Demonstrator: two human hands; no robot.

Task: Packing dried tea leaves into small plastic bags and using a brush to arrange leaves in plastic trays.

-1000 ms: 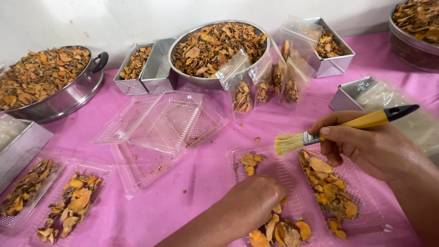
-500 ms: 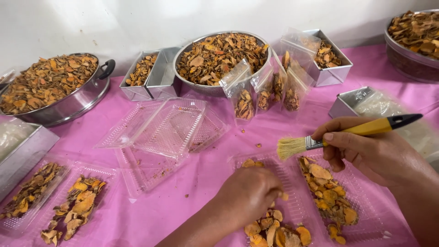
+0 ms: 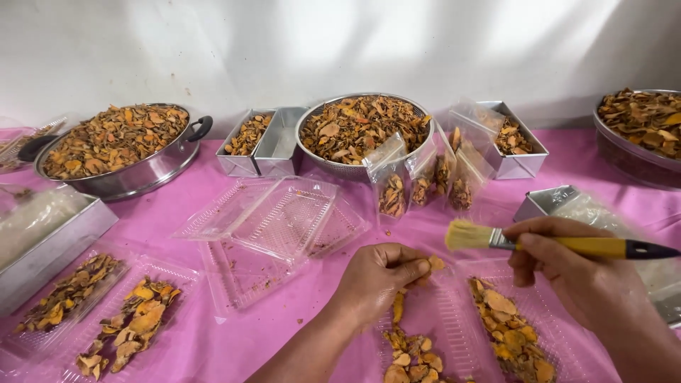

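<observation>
My left hand [image 3: 376, 280] pinches an orange dried slice [image 3: 435, 263] at its fingertips, just above a clear plastic tray [image 3: 443, 319] that holds more orange-brown slices [image 3: 411, 354]. My right hand [image 3: 574, 273] grips a yellow-handled paintbrush [image 3: 567, 245], its pale bristles pointing left and hovering over the same tray. A second heap of slices [image 3: 507, 326] lies in the tray's right half, below the brush.
Empty clear clamshell trays [image 3: 273, 223] lie mid-table on the pink cloth [image 3: 177, 206]. A handled pot [image 3: 117, 145], a round bowl [image 3: 362, 128] and small metal tins [image 3: 259, 138] hold dried slices at the back. Filled small bags [image 3: 425, 177] stand by the bowl. Filled trays [image 3: 106, 312] sit left.
My left hand has risen from the slices in the tray with one slice pinched in its fingers. The brush has dropped slightly and levelled out. The camera has tilted up.
</observation>
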